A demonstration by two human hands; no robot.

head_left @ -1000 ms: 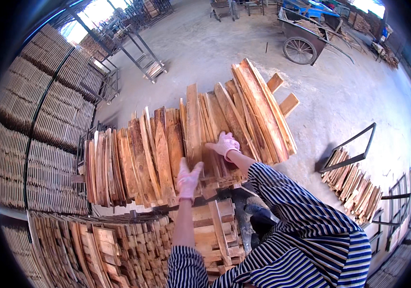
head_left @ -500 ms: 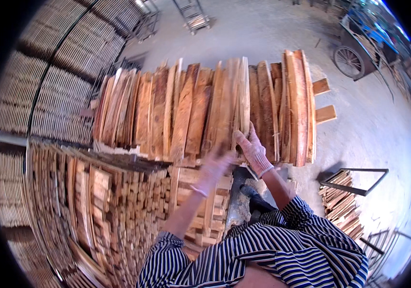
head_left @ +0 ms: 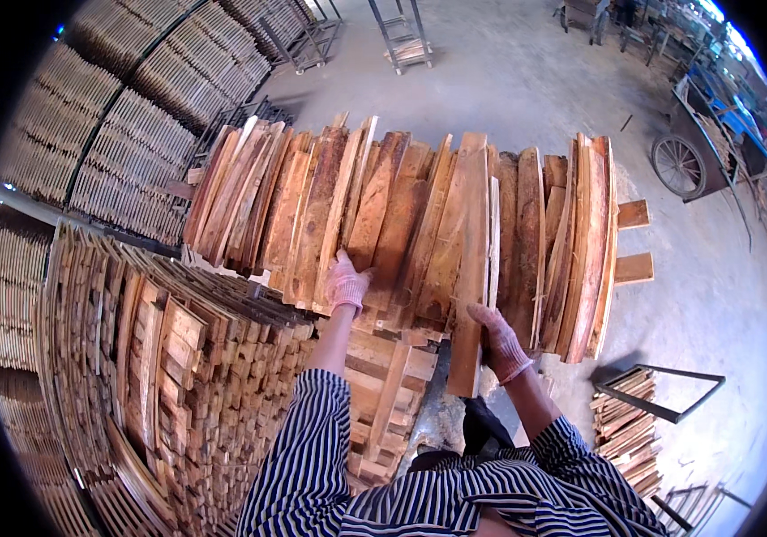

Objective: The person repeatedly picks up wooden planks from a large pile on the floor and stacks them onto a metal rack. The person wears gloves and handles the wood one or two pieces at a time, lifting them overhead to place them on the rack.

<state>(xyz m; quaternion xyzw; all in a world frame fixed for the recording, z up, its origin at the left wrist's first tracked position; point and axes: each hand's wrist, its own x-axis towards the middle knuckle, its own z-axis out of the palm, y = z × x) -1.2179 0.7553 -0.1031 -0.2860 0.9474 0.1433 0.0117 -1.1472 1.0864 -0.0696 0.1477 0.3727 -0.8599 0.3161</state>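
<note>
A pile of rough, narrow wooden boards (head_left: pixel 312 219) lies across the middle, the boards side by side with their ends toward me. My right hand (head_left: pixel 501 345), in a pale knitted glove, is closed around the near end of a plank (head_left: pixel 469 259). That plank sticks out toward me past the other boards' ends. A thin pale strip of wood stands against its right side. My left hand (head_left: pixel 346 284), gloved alike, rests on near board ends left of the plank, thumb spread from the fingers. Its fingertips are partly hidden.
A tall stack of short boards (head_left: pixel 231 385) stands at the lower left, with slatted wood stacks (head_left: pixel 124 143) behind. Two support beams (head_left: pixel 634 268) jut from the pile's right. A wheeled cart (head_left: pixel 692 161) stands far right; a metal frame (head_left: pixel 661 389) with wood sticks lies nearer.
My left hand has moved left, away from my right hand, onto other boards. The plank in my right hand has come toward me. The view has shifted slightly.
</note>
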